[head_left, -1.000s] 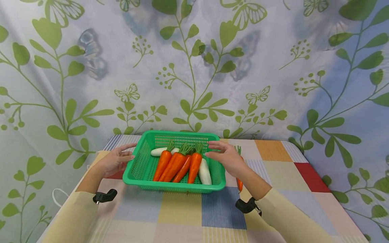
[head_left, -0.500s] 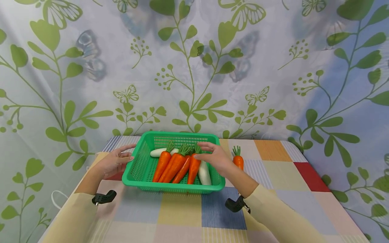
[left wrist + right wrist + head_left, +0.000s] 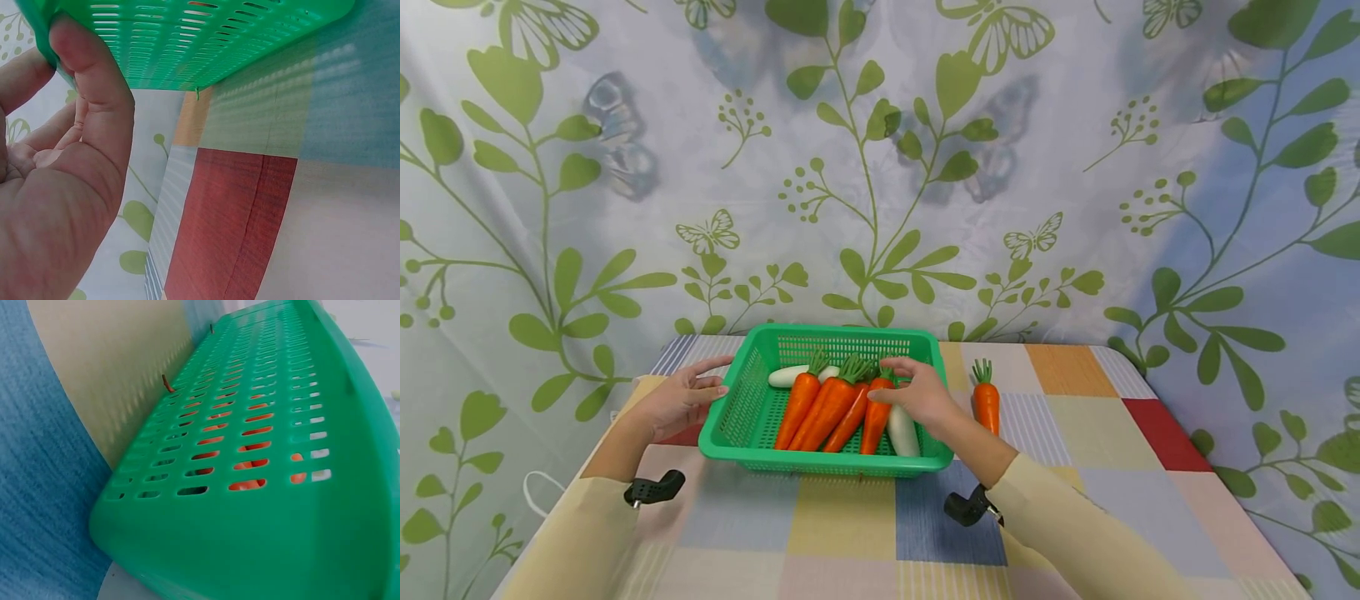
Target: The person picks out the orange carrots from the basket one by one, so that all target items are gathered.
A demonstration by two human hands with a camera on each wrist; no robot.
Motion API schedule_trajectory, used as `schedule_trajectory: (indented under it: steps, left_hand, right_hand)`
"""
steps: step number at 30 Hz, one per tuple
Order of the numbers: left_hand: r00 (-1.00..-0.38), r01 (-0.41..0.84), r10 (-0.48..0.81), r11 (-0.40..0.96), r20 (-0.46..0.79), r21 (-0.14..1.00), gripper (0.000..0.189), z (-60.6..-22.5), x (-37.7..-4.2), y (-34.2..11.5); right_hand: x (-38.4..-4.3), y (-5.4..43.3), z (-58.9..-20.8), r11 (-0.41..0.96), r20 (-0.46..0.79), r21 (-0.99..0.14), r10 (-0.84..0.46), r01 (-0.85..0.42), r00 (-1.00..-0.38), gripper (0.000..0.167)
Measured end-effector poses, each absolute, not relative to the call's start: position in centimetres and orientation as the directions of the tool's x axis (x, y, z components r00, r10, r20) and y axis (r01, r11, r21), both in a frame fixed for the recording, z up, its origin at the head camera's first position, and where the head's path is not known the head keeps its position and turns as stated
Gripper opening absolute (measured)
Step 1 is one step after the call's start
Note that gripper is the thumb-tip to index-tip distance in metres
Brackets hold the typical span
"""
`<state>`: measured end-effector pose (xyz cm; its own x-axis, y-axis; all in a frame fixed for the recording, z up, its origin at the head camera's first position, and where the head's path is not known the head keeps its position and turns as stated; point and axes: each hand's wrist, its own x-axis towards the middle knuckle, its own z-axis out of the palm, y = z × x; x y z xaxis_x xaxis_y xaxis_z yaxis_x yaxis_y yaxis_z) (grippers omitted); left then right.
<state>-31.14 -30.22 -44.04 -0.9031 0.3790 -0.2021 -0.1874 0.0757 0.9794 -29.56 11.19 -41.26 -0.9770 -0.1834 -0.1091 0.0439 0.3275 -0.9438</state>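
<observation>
Listing your patchwork-covered bench [image 3: 842, 521]: one green basket [image 3: 827, 461], containing several carrots [image 3: 829, 410] and long white vegetables [image 3: 904, 433]; one loose carrot [image 3: 987, 407] lies to the basket's right, its lower end hidden behind your right forearm [image 3: 981, 454]. Left grip [image 3: 679, 402]: released, relaxed fingers touching the basket's left rim [image 3: 713, 421]. Right grip [image 3: 922, 396]: inside the basket, thumb and fingers about the leafy top of the rightmost carrot [image 3: 876, 423] there; whether your fingers grasp it, you cannot tell

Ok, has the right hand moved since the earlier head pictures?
Yes: the right hand moved left, farther over the basket, to its rightmost carrot.
</observation>
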Motion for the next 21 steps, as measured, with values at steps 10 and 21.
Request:
schedule_trajectory:
  steps: [10, 21]
  left_hand:
    - [-0.911, -0.195, 0.352, 0.096, -0.217, 0.976, 0.078, -44.3, -31.2, -30.3]
    - [-0.912, -0.187, 0.351, 0.101, -0.211, 0.977, 0.076, -44.4, -31.0, -30.2]
  right_hand:
    - [-30.0, 10.6, -41.8, 0.405, -0.118, -0.913, -0.148, 0.048, -0.982, 0.062]
    - [-30.3, 10.1, -42.6, 0.473, -0.119, -0.88, -0.153, 0.032, -0.981, 0.058]
